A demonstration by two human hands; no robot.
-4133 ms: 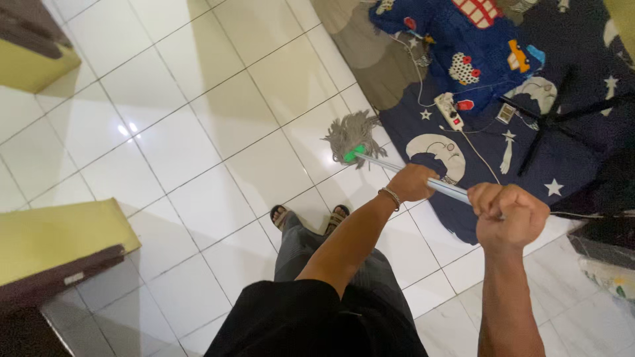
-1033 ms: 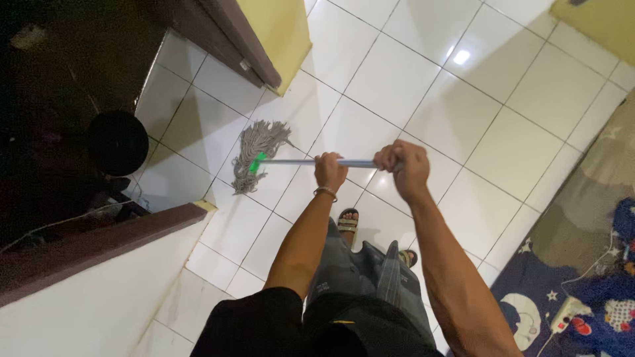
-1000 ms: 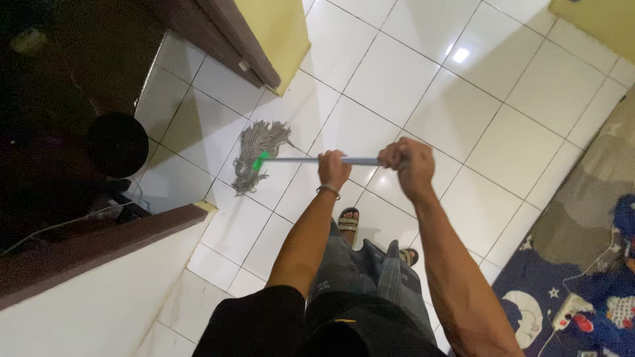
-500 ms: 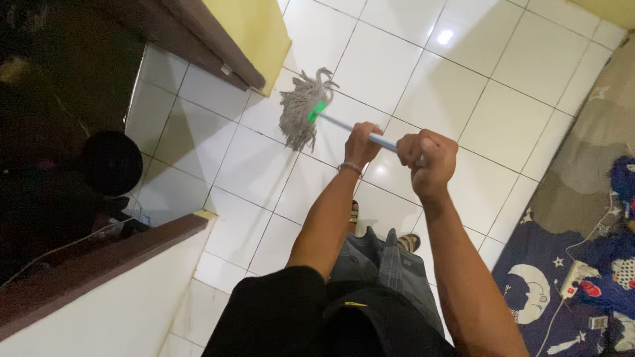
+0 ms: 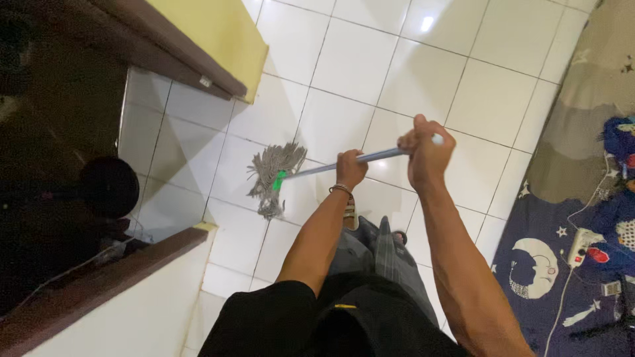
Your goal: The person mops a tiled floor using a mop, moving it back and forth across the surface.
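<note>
I hold a mop with both hands. Its grey string head (image 5: 272, 176) with a green collar lies on the white tiled floor (image 5: 344, 66), just in front of a dark doorway. The silver handle (image 5: 317, 167) runs right from the head. My left hand (image 5: 350, 168), with a bracelet at the wrist, grips the handle at its middle. My right hand (image 5: 424, 151) is closed round the handle's upper end. My sandalled feet (image 5: 350, 213) stand below the handle.
A dark doorway (image 5: 59, 132) with a brown frame (image 5: 99, 281) and a black round object (image 5: 109, 187) lies to the left. A yellow wall (image 5: 211, 33) stands above it. A navy blanket with moons and stars (image 5: 549, 264) and a white power strip (image 5: 579, 244) lie at right.
The mop head has swept from beside the yellow wall corner down and left toward the doorway threshold. Both hands kept their grip; the view tilted slightly.
</note>
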